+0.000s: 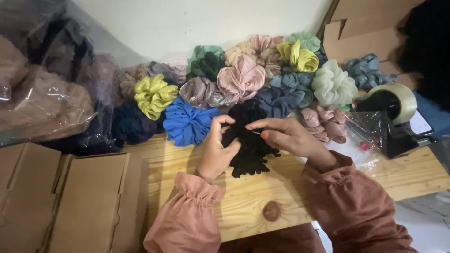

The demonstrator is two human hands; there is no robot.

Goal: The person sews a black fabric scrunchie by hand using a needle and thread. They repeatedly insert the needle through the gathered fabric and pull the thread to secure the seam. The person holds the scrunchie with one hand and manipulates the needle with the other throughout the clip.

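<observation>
The black scrunchie sits near the back edge of the wooden table, pinched between both my hands: my left hand grips its left side, my right hand closes fingers on its top. Behind it, a pile of coloured scrunchies; a tape dispenser at the right edge.

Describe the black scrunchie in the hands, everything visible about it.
The black scrunchie is a ruffled ring of dark, matte, textured fabric, bunched into dense folds. It rests partly on the pale wooden table, in front of a heap of coloured scrunchies. The left hand grips its left edge with curled fingers, while the right hand pinches its upper part between thumb and forefinger. Its centre opening cannot be made out.
</observation>
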